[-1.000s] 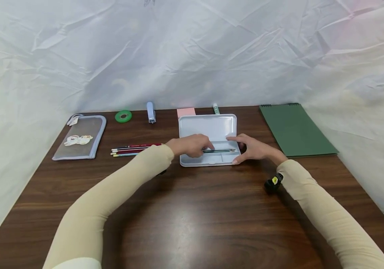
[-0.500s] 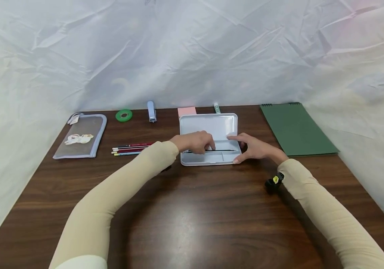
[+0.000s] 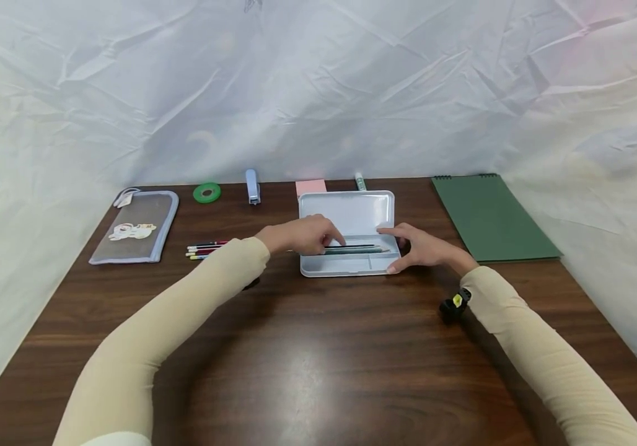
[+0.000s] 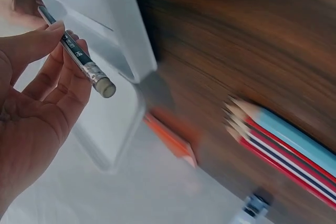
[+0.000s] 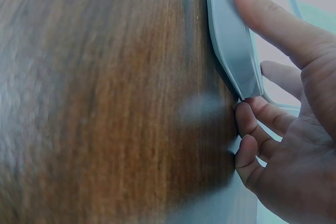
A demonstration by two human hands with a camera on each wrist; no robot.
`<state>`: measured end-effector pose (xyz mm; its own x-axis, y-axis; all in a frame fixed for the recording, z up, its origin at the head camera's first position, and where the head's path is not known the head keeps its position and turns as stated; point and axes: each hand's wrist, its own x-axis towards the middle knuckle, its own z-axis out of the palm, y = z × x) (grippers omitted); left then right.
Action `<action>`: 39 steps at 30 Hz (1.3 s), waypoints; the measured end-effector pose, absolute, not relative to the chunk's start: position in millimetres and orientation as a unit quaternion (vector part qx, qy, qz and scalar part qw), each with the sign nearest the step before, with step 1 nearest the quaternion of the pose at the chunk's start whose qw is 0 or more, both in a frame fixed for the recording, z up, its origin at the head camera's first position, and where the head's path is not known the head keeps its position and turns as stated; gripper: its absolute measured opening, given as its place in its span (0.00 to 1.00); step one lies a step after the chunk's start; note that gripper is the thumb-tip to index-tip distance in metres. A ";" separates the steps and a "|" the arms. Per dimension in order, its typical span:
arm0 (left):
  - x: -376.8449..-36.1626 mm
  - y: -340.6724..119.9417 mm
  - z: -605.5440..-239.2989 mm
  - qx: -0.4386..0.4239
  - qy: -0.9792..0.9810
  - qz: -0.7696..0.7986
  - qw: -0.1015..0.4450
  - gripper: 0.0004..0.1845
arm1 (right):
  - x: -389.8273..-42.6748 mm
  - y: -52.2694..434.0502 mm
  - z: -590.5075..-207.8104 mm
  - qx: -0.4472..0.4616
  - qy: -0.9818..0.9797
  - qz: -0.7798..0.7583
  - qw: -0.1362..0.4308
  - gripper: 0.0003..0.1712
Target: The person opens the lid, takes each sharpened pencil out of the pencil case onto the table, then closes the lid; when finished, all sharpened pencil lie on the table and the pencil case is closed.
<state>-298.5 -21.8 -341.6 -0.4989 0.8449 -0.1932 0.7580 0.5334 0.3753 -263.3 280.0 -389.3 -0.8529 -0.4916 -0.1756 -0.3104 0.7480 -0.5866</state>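
My left hand pinches a dark green pencil between thumb and fingers, its eraser end toward the wrist camera. Under that hand stands a white pencil case, its lid raised toward the back. The held pencil lies level over the case's long compartment, pointing right, and a second slim dark pencil shape shows beside it. My right hand grips the case's right end, thumb at the front edge and forefinger near the hinge. In the right wrist view the thumb lies along the case wall.
Several pencils lie left of the case, partly behind the left sleeve. Along the back are a mesh pouch, green tape roll, stapler, pink paper and a white-and-green tube. A green spiral pad lies right.
My left hand dips slightly to the right, then draws back left, and more of the pencils in the case shows. The left forearm swings left over the loose pencils. My right hand stays put.
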 end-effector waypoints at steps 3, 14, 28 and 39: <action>-294.0 -43.9 -339.0 0.461 0.861 0.127 0.175 0.25 | -262.9 279.2 -389.0 -0.222 0.920 -0.282 0.160 0.54; -275.1 -138.2 -351.4 0.401 0.893 0.139 0.149 0.23 | -263.3 279.9 -386.9 -0.221 0.920 -0.279 0.165 0.55; -265.1 -199.4 -367.1 0.335 0.926 0.089 0.152 0.24 | -262.8 278.7 -389.2 -0.228 0.918 -0.285 0.157 0.55; -261.0 -217.0 -371.2 0.315 0.942 0.048 0.101 0.22 | -262.9 280.0 -388.7 -0.220 0.921 -0.280 0.157 0.54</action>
<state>-261.0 -217.0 -371.2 -0.7811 0.6035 -0.1601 0.5840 0.7969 0.1546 -262.9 280.0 -388.7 -0.8539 -0.4935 -0.1652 -0.3182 0.7463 -0.5846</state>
